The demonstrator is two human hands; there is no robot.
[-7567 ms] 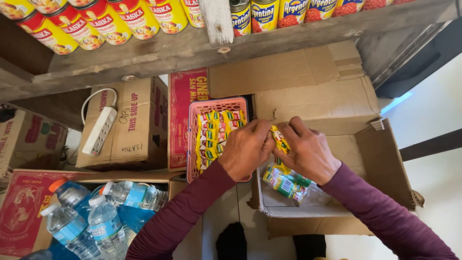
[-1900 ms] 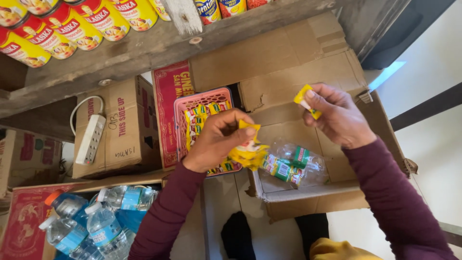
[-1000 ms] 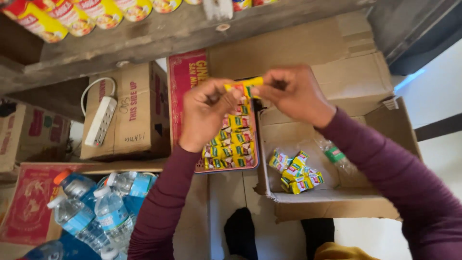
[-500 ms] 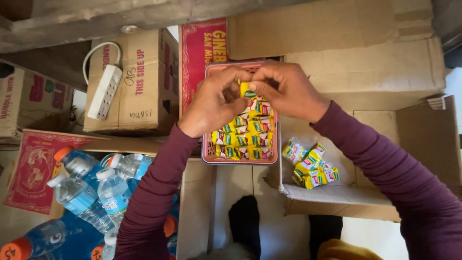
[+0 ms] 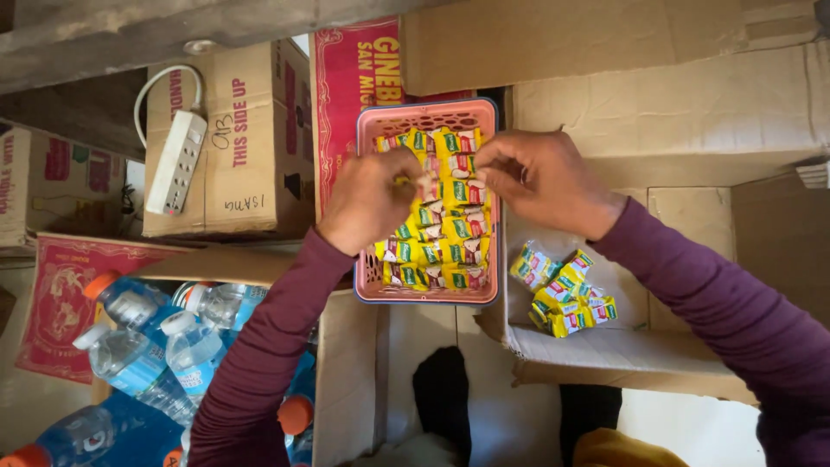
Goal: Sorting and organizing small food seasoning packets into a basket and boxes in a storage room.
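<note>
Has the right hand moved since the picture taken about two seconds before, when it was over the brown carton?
Yes. The right hand has gone leftward, off the open brown carton, and is now over the pink basket of yellow sachets.

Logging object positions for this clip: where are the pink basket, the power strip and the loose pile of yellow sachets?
pink basket [image 5: 430, 294], head view, on its bottom rim
power strip [image 5: 176, 162], head view, mid-body
yellow sachets [image 5: 564, 294], head view, middle of pile

Long maroon sleeves [image 5: 259, 363] cover both arms to the wrists; dark socks [image 5: 443, 398] below.
</note>
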